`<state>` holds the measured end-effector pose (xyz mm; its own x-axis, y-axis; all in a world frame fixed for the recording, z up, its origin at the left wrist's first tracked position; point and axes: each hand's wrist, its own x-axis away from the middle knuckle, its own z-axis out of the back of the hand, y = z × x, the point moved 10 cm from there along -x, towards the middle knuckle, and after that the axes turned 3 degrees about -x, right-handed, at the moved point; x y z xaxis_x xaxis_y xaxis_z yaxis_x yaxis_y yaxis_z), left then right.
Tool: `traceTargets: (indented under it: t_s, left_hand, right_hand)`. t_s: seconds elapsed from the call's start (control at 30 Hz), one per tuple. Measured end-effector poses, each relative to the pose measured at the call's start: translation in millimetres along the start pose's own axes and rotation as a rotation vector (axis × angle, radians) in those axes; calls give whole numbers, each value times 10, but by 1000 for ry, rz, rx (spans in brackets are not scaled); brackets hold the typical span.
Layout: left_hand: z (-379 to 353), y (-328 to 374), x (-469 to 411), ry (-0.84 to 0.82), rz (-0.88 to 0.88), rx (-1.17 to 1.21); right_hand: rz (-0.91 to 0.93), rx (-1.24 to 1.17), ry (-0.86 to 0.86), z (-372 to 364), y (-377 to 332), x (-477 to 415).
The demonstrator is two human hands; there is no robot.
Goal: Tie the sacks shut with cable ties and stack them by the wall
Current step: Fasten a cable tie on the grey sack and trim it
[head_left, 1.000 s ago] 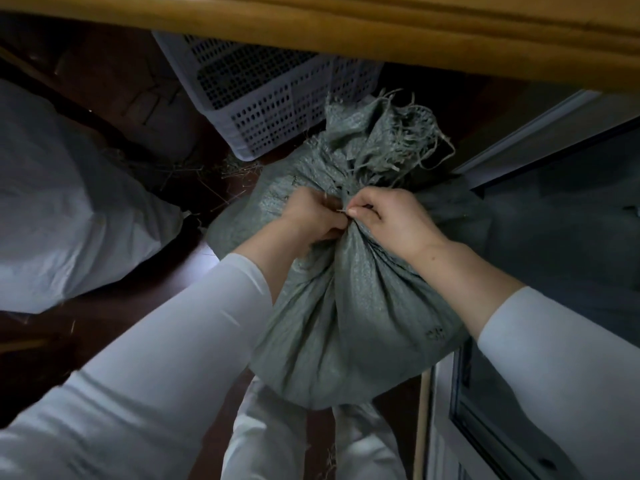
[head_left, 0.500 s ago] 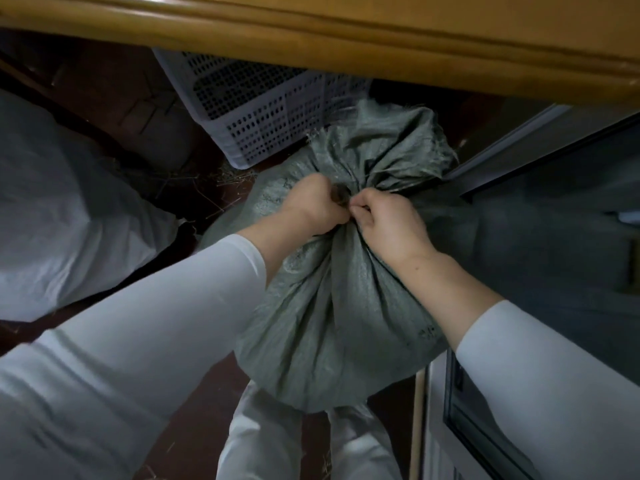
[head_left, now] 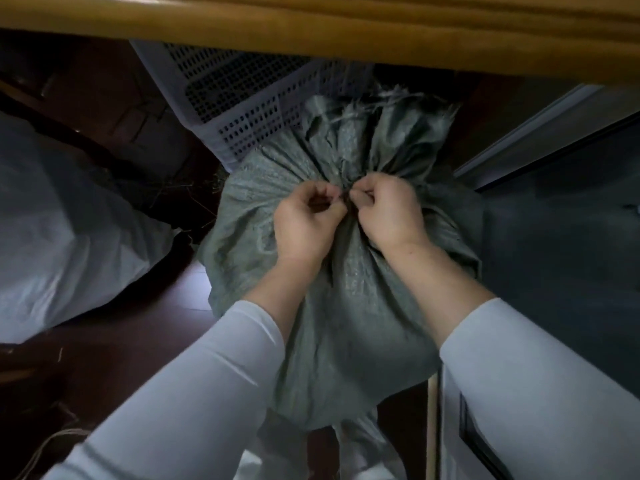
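A full grey-green woven sack stands on the floor between my legs, its mouth gathered into a frayed bunch at the top. My left hand and my right hand meet at the gathered neck, fingers curled. Between their fingertips they pinch a thin dark cable tie that circles the neck; only a short piece of it shows.
A large white sack lies at the left. A white perforated plastic crate stands behind the sack, under a wooden edge. Dark panels rise at the right. The floor is dark wood with straw bits.
The sack's frayed top has shifted and now stands more upright. Both hands stay at the neck, drawn slightly apart with fingertips pinching the tie between them.
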<state>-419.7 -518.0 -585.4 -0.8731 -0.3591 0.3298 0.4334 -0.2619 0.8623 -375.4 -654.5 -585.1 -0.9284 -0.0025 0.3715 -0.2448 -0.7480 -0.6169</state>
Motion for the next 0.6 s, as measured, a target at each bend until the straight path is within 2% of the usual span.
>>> traceTargets:
  t_s: [0.07, 0.17, 0.33, 0.6]
  left_hand:
    - [-83, -52, -55, -33, 28, 127]
    - [-155, -97, -132, -101, 73, 271]
    - [-200, -191, -243, -142, 146, 397]
    - [-199, -222, -327, -143, 120, 413]
  right_hand:
    - [30, -15, 6, -7, 13, -85]
    - [33, -210, 6, -70, 91, -213]
    - [51, -327, 25, -135, 154, -306]
    - [85, -440, -19, -61, 79, -270]
